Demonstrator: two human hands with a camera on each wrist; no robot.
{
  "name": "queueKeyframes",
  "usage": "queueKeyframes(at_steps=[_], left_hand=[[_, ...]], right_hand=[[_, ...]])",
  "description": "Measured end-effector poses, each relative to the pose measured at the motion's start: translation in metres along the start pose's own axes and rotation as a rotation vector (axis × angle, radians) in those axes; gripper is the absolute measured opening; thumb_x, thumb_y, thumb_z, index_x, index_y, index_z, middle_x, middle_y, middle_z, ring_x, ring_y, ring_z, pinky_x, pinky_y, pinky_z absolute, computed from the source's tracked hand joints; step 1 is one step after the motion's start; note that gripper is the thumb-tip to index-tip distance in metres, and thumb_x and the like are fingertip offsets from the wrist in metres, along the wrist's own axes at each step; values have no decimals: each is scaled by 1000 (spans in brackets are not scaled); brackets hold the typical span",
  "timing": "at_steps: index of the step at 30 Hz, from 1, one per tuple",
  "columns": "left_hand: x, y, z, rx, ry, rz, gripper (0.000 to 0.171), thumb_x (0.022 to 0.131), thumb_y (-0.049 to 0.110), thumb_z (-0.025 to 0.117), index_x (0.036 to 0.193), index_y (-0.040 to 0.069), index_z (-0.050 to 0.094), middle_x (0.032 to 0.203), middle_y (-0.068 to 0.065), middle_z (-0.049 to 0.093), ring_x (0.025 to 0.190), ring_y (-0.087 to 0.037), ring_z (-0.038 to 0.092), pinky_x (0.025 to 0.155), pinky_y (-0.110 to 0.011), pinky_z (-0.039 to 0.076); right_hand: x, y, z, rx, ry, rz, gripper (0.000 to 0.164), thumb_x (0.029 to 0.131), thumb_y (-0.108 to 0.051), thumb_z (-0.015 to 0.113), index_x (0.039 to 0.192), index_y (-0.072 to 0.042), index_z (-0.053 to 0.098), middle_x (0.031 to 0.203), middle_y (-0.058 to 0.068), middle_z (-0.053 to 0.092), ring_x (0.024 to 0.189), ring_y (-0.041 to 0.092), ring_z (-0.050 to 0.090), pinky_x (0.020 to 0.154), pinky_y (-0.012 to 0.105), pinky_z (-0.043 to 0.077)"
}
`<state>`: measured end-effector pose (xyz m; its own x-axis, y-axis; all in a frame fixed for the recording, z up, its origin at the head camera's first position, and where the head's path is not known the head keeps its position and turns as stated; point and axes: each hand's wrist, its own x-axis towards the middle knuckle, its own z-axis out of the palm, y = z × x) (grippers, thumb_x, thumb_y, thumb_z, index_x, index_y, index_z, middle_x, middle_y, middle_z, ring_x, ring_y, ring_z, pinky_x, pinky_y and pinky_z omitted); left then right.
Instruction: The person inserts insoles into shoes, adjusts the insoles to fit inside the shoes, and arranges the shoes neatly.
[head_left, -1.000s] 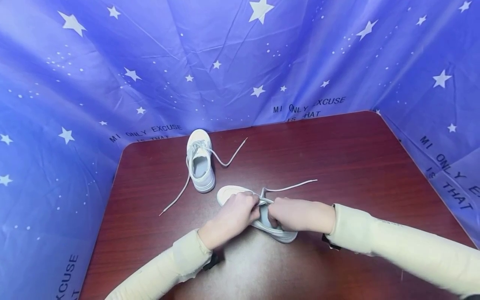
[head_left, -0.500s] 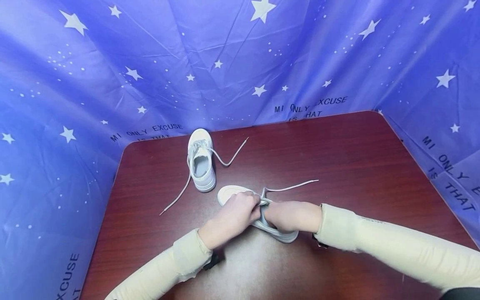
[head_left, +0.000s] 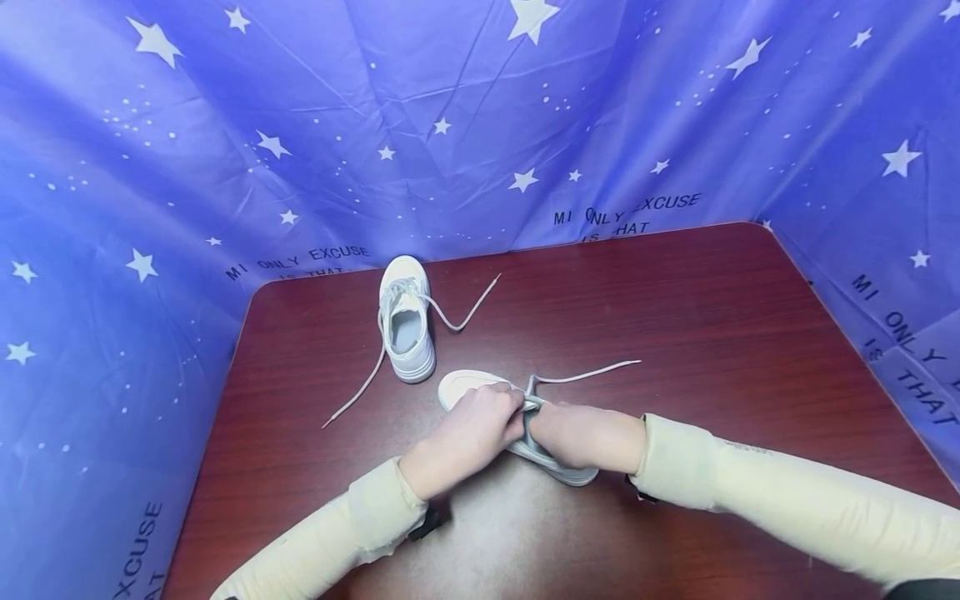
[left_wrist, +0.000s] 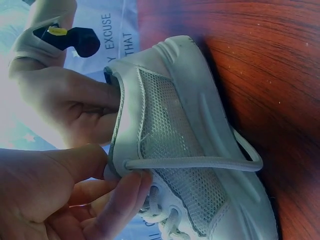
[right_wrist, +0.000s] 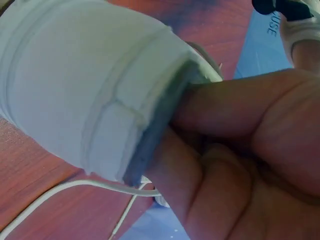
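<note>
A white sneaker [head_left: 468,385] with mesh sides lies toe to the left on the table, under both hands. My left hand [head_left: 480,421] pinches the edge of its collar by the top eyelet, thumb and forefinger on either side. A pale shoelace [left_wrist: 200,162] comes out of that eyelet along the shoe's side. My right hand [head_left: 581,435] reaches into the shoe opening from the heel end. In the right wrist view the heel [right_wrist: 65,85] hides its fingertips, so what they touch cannot be seen. A second white sneaker [head_left: 412,358] stands farther back on the left.
The dark red wooden table [head_left: 675,308] ends at a blue star-printed curtain [head_left: 420,100] behind and at both sides. Loose lace ends [head_left: 472,310] trail from the back shoe, and a lace end [head_left: 592,371] stretches right from the front shoe.
My right hand has moved a little left and deeper into the shoe opening. My left hand keeps its place on the shoe. The head view has shifted slightly.
</note>
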<state>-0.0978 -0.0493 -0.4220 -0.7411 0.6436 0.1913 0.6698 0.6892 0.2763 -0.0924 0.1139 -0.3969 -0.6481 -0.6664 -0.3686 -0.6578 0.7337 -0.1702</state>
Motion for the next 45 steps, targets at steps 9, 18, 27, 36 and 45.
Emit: queueKeyframes(at_steps=[9, 18, 27, 36, 45], left_hand=[[-1, 1, -1, 10, -13, 0, 16, 84, 11, 62, 69, 12, 57, 67, 0, 59, 59, -11, 53, 53, -30, 47], [-2, 4, -4, 63, -16, -1, 18, 92, 11, 57, 76, 11, 63, 74, -2, 61, 64, -15, 61, 54, -32, 49], [2, -5, 1, 4, 53, 34, 17, 93, 14, 58, 79, 15, 68, 77, 1, 63, 68, -14, 63, 57, -32, 52], [7, -19, 4, -20, 90, 78, 10, 90, 17, 62, 90, 18, 72, 83, 4, 64, 76, -14, 65, 62, -34, 54], [10, -25, 6, 29, 109, 102, 15, 83, 8, 64, 92, 18, 71, 81, 4, 62, 79, -14, 63, 61, -33, 53]], right_hand=[[-2, 3, 3, -2, 53, -29, 25, 72, -2, 68, 64, -13, 47, 60, 1, 53, 54, 13, 44, 50, 29, 44], [-6, 7, 9, 4, 249, -241, 24, 78, -10, 63, 60, -15, 48, 54, -7, 44, 50, 5, 34, 42, 24, 36], [-4, 3, 18, 81, 320, -227, 27, 83, -25, 67, 62, -17, 51, 53, -9, 47, 48, 5, 45, 46, 31, 45], [-6, 12, 15, 143, 483, -226, 20, 84, -17, 66, 70, -16, 52, 65, -9, 51, 55, 4, 46, 50, 23, 44], [-10, 35, 14, 143, 629, -18, 18, 80, -20, 70, 78, -15, 53, 59, -12, 45, 49, 4, 41, 44, 20, 35]])
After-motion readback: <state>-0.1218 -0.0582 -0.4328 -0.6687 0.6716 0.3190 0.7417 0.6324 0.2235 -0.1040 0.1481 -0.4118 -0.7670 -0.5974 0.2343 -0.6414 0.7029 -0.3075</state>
